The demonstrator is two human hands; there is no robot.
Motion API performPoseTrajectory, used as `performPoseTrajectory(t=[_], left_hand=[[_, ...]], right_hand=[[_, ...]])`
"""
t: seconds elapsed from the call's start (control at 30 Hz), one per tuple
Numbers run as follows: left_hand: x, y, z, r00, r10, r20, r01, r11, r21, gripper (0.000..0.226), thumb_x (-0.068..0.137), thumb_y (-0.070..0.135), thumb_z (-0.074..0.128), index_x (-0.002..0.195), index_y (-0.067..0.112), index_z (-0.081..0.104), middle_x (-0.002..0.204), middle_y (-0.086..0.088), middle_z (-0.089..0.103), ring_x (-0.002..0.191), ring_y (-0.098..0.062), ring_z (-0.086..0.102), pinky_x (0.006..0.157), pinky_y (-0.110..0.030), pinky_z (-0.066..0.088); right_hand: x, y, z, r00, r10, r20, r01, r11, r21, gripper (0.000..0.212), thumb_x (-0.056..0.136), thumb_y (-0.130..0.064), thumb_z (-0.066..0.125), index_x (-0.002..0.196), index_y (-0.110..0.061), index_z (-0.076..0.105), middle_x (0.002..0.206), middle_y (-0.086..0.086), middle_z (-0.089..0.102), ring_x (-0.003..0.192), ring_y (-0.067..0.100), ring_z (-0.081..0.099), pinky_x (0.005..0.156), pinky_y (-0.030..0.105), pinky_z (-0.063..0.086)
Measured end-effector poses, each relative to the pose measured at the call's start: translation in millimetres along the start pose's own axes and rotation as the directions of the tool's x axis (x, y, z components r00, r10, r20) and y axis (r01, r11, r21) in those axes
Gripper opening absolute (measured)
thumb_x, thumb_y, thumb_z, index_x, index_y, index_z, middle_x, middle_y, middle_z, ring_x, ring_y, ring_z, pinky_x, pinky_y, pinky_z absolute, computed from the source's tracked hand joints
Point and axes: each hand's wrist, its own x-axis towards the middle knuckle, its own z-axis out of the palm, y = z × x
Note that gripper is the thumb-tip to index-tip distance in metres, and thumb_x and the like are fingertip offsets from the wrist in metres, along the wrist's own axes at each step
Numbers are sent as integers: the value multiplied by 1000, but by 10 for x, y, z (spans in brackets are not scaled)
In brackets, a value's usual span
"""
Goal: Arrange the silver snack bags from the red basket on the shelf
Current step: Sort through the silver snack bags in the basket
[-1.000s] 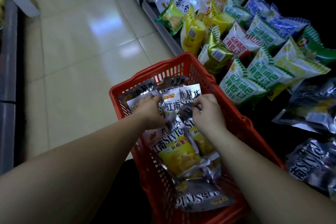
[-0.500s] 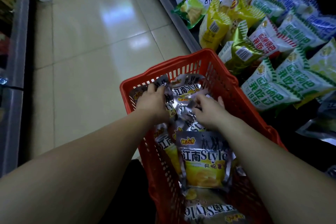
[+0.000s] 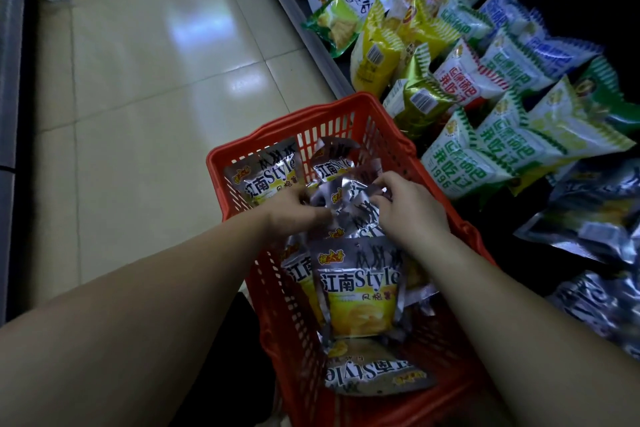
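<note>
A red plastic basket (image 3: 277,135) stands on the floor against the low shelf and holds several silver snack bags with yellow fronts. Both my hands are inside it. My left hand (image 3: 294,213) grips the left edge of a crumpled silver bag (image 3: 346,199) in the middle of the basket. My right hand (image 3: 408,208) pinches that bag's upper right corner. Another silver bag (image 3: 360,288) lies face up nearer to me, one silver bag (image 3: 263,175) leans on the far left wall, and one bag (image 3: 374,374) lies upside down at the near end.
The low shelf (image 3: 311,42) to the right carries green, yellow, white and blue snack bags (image 3: 485,149). Silver bags (image 3: 588,218) lie on it at the right edge. Pale floor tiles (image 3: 138,97) stretch to the left, with a dark fixture (image 3: 10,80) along the far left.
Both hands have shifted among the bags and now hold one crumpled silver bag in the basket's middle. The view has swung, so the basket sits further right.
</note>
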Motion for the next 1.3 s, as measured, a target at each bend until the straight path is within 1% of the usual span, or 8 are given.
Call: performPoseTrajectory(t=[0.1, 0.2, 0.37, 0.5, 0.8, 1.0, 1.13, 1.3], left_hand=[[-179, 18, 50, 996, 77, -41, -79, 996, -43, 67, 71, 74, 74, 116, 26, 62, 109, 4, 66, 97, -11, 65, 74, -25, 50], [-278, -9, 135, 993, 121, -4, -118, 974, 195, 56, 68, 51, 90, 110, 26, 64, 107, 7, 66, 99, -12, 66, 87, -31, 56], [-514, -32, 285, 982, 184, -40, -162, 935, 314, 12, 83, 22, 81, 86, 23, 70, 87, 2, 72, 81, -15, 71, 75, -40, 63], [-786, 163, 207, 971, 224, -81, -185, 924, 335, 11, 91, 17, 72, 81, 23, 72, 80, 0, 73, 71, -19, 72, 62, -41, 63], [-1575, 1033, -121, 824, 473, -311, -312, 838, 448, 10, 88, 28, 70, 79, 28, 69, 74, 9, 68, 73, -15, 65, 66, -40, 60], [-1964, 1728, 32, 734, 648, -204, -507, 722, 471, 8, 89, 28, 70, 96, 30, 67, 89, 5, 74, 86, -21, 70, 74, -40, 59], [-2151, 1885, 500, 650, 755, -93, -644, 611, 459, 25, 93, 29, 68, 115, 37, 60, 88, 9, 68, 74, -15, 66, 63, -33, 54], [-2177, 2035, 1152, 557, 830, 8, -803, 536, 261, 32, 97, 21, 59, 127, 33, 59, 92, 5, 64, 72, -22, 64, 62, -40, 53]], right_hand=[[-220, -31, -115, 981, -92, -168, 70, 989, -132, 19, 101, -31, 55, 116, -21, 62, 100, 4, 69, 98, 31, 60, 74, 38, 37], [-394, -41, -208, 963, -117, -242, 68, 977, -204, 19, 102, -33, 51, 112, -21, 62, 99, -1, 70, 101, 29, 60, 78, 40, 41], [-710, 29, -434, 964, -54, -261, -8, 973, -231, 21, 102, -36, 51, 115, -24, 63, 98, 0, 71, 102, 29, 61, 75, 37, 42], [-996, 44, -660, 951, -17, -308, -43, 981, -188, 22, 102, -34, 53, 119, -25, 65, 95, 1, 70, 99, 29, 61, 75, 38, 45], [-1521, 47, -1429, 874, 133, -468, -169, 985, -35, 14, 101, -36, 55, 107, -25, 62, 73, -6, 57, 76, 28, 60, 63, 33, 32], [-2034, 101, -1893, 836, 148, -528, -194, 980, -33, 19, 102, -36, 54, 114, -23, 60, 88, -2, 68, 78, 27, 62, 55, 34, 37], [-2499, 323, -1909, 812, 187, -552, -254, 966, -46, 35, 103, -34, 55, 138, -30, 49, 67, -8, 54, 54, 14, 46, 44, 31, 23], [-3093, 669, -1930, 776, 301, -555, -387, 921, -43, 32, 103, -34, 55, 135, -30, 56, 81, -5, 63, 55, 12, 41, 46, 29, 23]])
